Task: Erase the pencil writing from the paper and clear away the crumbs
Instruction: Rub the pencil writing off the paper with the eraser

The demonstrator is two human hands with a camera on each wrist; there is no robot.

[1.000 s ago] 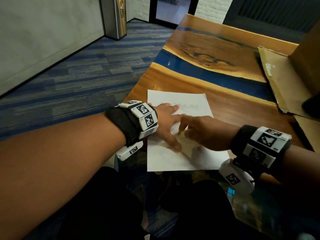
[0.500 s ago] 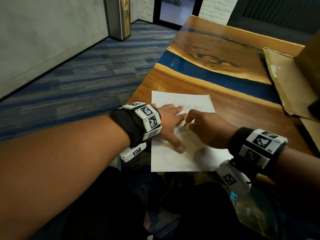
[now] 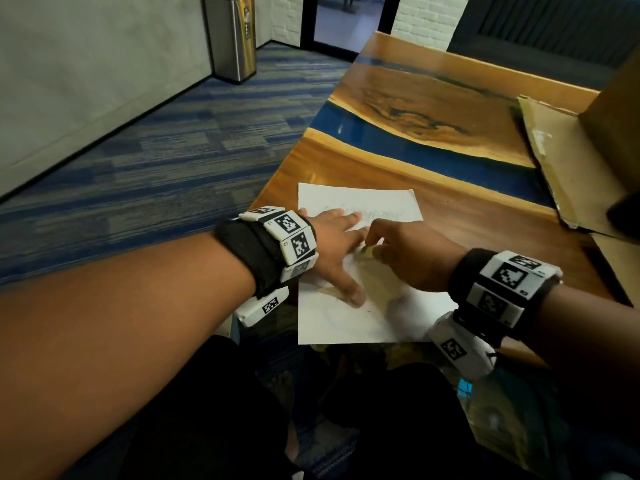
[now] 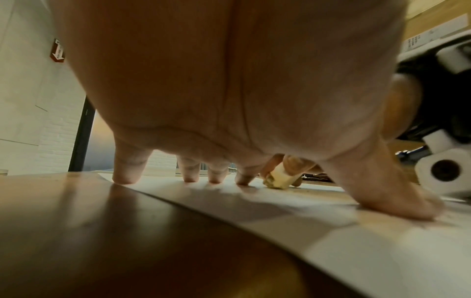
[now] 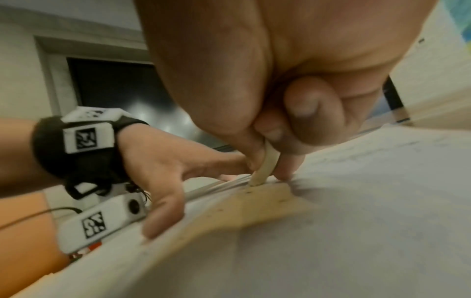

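Room: striped blue-grey carpet (image 3: pixel 166 140), pale wall, a steel bin (image 3: pixel 231 36) stood by the corner. Wooden table (image 3: pixel 478 216) with glossy grain and a blue resin band (image 3: pixel 433 150) run across it; flattened cardboard (image 3: pixel 568 161) is laid at the far right edge.

A white sheet of paper (image 3: pixel 339 323) is laid flat at the table's near edge, faint pencil writing (image 3: pixel 374 213) seen near its top.

The left hand (image 3: pixel 332 247) is pressed on the sheet, fingers straight and spread, tips and thumb planted on the paper.

The right hand (image 3: pixel 408 254) is curled; a small cream eraser (image 5: pixel 265 167) is pinched between thumb and fingers, its worn tip set on the paper just beside the left fingertips.

Dark crumbs (image 5: pixel 244 192) are scattered near the tip.
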